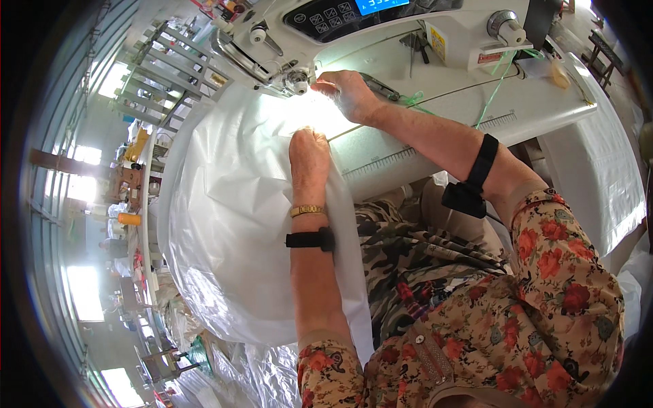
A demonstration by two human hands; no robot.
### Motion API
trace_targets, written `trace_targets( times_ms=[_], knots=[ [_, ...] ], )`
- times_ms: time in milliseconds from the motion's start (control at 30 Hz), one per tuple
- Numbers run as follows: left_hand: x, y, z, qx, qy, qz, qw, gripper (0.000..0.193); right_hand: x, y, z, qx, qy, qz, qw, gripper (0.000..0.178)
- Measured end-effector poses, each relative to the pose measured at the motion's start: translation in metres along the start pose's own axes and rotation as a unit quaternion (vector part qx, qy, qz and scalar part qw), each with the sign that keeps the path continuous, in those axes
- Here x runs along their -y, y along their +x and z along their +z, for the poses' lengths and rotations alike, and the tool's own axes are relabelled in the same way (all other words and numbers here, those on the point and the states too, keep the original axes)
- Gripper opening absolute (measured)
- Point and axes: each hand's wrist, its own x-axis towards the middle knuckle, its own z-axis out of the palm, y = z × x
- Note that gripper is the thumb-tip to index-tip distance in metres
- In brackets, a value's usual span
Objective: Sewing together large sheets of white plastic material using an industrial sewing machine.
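Note:
A white sewing machine (408, 30) with a lit display spans the top of the view. Its lamp throws a strong glare over the needle area. A large, thin white plastic-like sheet (224, 204) is spread under the machine head and hangs down at the left. My left hand (309, 156) is closed on the sheet's edge just in front of the needle area, its fingertips lost in the glare. My right hand (347, 95) is closed, with its fingertips right beside the needle area. Whatever these fingers pinch is hidden by the glare.
Green thread (500, 88) runs from the machine's right end. A dark tool (381, 87) lies on the machine bed behind my right hand. A grey slatted rack (170, 71) stands at the far left. An orange thread spool (129, 219) lies farther left, among clutter.

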Motion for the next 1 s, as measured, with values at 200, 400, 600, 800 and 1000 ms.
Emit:
trace_targets(
  times_ms=[200, 400, 600, 800, 1000],
  knots=[
    [-0.002, -0.002, -0.001, -0.010, -0.008, 0.009, 1.000, 0.021, 0.006, 0.000, -0.004, 0.045, 0.036, 0.083, 0.995, 0.020],
    [-0.008, -0.009, -0.010, 0.012, 0.010, -0.001, 1.000, 0.018, 0.001, 0.002, -0.007, 0.046, 0.004, 0.027, 0.999, 0.023],
    [-0.021, -0.030, -0.016, 0.020, -0.050, -0.032, 0.998, 0.015, -0.004, 0.003, -0.004, 0.039, 0.021, 0.036, 0.998, 0.026],
    [-0.018, -0.029, -0.018, 0.033, -0.058, -0.039, 0.997, 0.016, -0.007, 0.003, -0.001, 0.085, 0.028, 0.057, 0.994, 0.036],
    [-0.005, -0.008, -0.006, 0.012, 0.029, 0.009, 0.999, 0.019, -0.032, 0.005, 0.014, 0.020, -0.023, -0.087, 0.996, 0.026]
  ],
)
